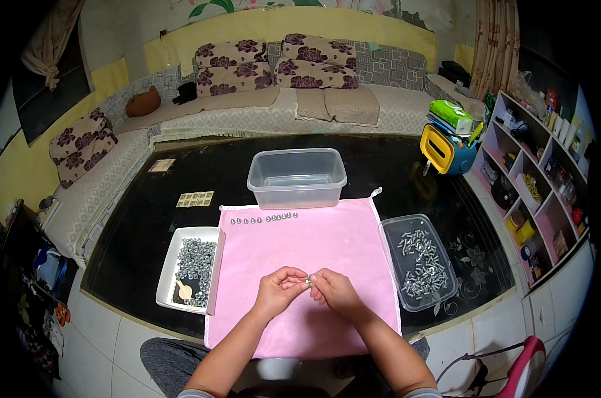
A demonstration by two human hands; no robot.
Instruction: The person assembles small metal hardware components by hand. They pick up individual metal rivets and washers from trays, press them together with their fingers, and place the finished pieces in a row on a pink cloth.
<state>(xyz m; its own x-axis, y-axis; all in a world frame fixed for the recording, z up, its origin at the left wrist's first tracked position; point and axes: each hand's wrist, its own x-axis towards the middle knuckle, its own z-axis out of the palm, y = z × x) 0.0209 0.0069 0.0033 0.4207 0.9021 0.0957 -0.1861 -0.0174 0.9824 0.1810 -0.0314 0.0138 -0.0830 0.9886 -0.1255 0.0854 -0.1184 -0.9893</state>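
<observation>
Small metal piece [307,282], likely a bolt, pinched between both hands over the middle of the pink cloth [327,242] on the dark surface [148,232]. Left hand [280,290] grip clamped on it, right hand [333,290] fingertips closed on it too, hands touching. Row of small assembled pieces [264,219] along cloth's far edge. White tray of nuts [189,266] left, clear tub of bolts [420,261] right, empty clear tub [297,177] beyond.

On the pink cloth [327,245], the left hand [278,289] and right hand [335,290] meet, pinching a small metal part [307,282]. Left of the cloth sits a white tray [170,265] of nuts; right, a clear tub [446,292] of screws; behind, an empty clear bin [297,178].
</observation>
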